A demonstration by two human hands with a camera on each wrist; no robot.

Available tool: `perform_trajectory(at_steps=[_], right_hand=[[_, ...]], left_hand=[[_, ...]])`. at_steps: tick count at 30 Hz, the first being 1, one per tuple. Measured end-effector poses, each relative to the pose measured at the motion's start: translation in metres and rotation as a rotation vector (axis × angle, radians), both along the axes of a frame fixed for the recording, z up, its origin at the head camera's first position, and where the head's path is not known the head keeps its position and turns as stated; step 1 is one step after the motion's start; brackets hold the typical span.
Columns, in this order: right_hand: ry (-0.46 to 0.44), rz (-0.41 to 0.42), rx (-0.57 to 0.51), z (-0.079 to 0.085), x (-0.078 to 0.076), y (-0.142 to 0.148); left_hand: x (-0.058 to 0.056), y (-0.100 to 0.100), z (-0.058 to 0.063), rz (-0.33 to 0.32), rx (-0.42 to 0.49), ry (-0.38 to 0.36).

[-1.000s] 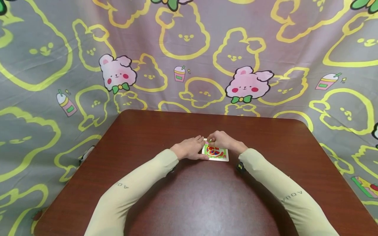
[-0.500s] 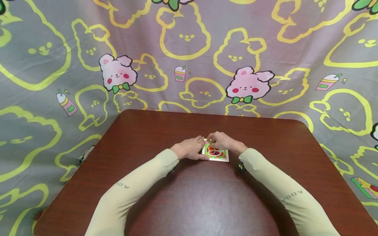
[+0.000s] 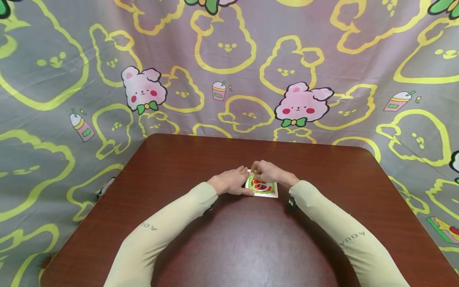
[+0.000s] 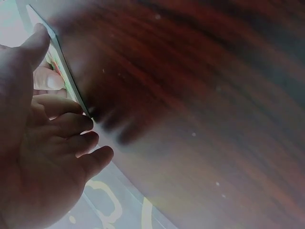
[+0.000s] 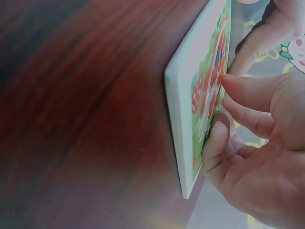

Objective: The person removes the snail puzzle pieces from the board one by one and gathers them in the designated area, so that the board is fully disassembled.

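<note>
A square picture board with a white rim and a red, blue and green picture lies flat on the table; light seams cross the picture in the right wrist view. My left hand rests at its left side, fingers stretched out and thumb on the near left corner. Over the upper left of the picture is my right hand, its fingers bent. In the right wrist view the right thumb and bent fingers meet the picture's surface. Whether a piece sits between them I cannot tell.
The dark red-brown table has rounded far corners. A grey curtain with yellow outlines and pink bunny heads hangs behind it and along both sides. A dark device sits under the right wrist.
The right fingers shift slightly over the upper left of the picture. The left hand and the board stay in place.
</note>
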State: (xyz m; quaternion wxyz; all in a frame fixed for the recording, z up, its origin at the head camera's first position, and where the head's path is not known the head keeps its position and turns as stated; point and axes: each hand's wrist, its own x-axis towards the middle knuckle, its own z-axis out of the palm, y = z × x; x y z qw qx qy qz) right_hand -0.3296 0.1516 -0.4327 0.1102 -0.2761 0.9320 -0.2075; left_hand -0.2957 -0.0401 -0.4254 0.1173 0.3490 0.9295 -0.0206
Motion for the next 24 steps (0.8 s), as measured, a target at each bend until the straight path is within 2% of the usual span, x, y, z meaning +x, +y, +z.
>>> perform_trajectory(at_steps=[24], right_hand=[[0.001,0.007,-0.02,-0.0002,-0.0032,0.0019]], left_hand=[[0.0008,0.0004,-0.0022,0.028,0.018,-0.002]])
